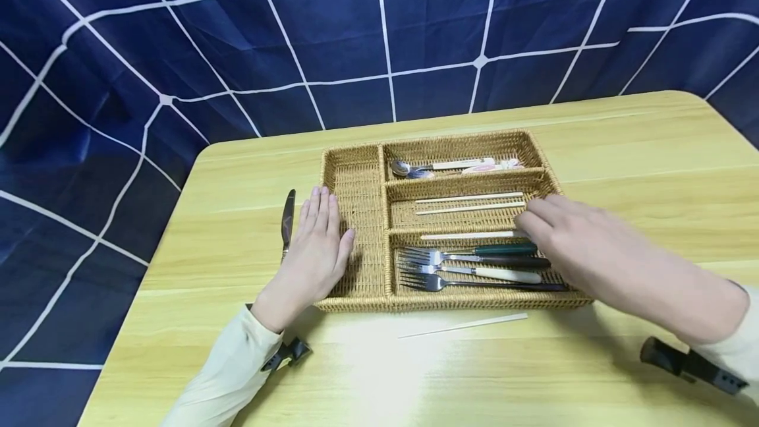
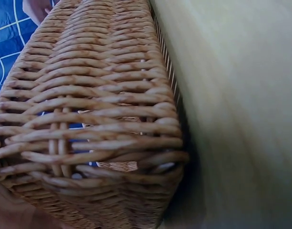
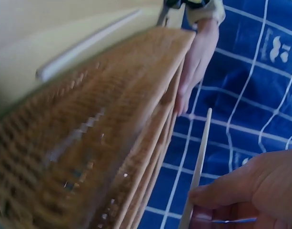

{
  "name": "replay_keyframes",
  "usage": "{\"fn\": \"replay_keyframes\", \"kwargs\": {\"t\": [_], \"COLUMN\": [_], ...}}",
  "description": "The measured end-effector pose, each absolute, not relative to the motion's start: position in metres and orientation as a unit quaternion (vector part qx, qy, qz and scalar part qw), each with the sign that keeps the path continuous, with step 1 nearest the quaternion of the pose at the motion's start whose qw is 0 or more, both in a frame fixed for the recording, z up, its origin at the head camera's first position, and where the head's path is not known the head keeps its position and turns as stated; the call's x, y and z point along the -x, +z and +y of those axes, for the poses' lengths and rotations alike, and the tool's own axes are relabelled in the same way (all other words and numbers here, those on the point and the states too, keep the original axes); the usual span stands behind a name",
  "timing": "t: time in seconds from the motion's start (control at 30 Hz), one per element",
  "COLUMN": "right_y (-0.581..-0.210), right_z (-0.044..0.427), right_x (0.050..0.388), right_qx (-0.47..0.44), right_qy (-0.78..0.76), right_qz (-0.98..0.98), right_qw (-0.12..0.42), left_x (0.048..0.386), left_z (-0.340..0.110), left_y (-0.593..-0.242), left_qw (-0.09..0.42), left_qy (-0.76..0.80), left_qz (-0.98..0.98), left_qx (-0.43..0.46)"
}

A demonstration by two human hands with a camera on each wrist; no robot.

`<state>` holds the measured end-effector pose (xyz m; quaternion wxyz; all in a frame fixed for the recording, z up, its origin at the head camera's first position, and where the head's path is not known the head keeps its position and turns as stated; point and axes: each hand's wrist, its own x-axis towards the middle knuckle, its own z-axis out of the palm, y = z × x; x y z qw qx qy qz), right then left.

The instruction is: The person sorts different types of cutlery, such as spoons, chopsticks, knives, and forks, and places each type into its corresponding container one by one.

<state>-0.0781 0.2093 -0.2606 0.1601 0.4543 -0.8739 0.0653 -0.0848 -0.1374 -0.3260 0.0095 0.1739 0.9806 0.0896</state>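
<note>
My left hand (image 1: 314, 242) rests with straight fingers on the left wall of a wicker cutlery tray (image 1: 391, 305). My right hand (image 1: 563, 236) pinches a pale chopstick (image 1: 465, 236) between thumb and fingers, above the divider of the middle and front compartments. In the right wrist view the chopstick (image 3: 201, 152) points away from the thumb. Two more chopsticks (image 1: 468, 204) lie in the middle compartment. Forks (image 1: 435, 281) with dark, green and cream handles fill the front one. Spoons (image 1: 400, 167) and light handles lie in the back one.
A table knife (image 1: 287, 219) lies on the table left of the tray, partly behind my left hand. One pale chopstick (image 1: 468, 325) lies on the wood in front of the tray. A blue checked cloth (image 1: 344, 45) hangs behind the table's rear edge.
</note>
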Motion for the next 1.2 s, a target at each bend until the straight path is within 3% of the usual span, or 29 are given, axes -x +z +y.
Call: {"fn": "replay_keyframes", "kwargs": {"t": [0.6,1.03,1.2], "right_y": [-0.277,-0.298,-0.307], "right_z": [0.211,0.210,0.211], "right_x": [0.151,0.170,0.174], "right_qx": [-0.440,-0.429,-0.441], "right_qy": [0.051,0.051,0.055], "right_qz": [-0.889,-0.901,-0.895], "right_qw": [0.116,0.038,0.043], "left_x": [0.086,0.085,0.086], "left_z": [-0.139,-0.138,-0.138], "left_y": [-0.328,-0.329,-0.330], "left_qw": [0.007,0.001,-0.001], "left_qy": [0.084,0.078,0.079], "left_qz": [0.981,0.982,0.982], "left_qx": [-0.173,-0.173,-0.173]}}
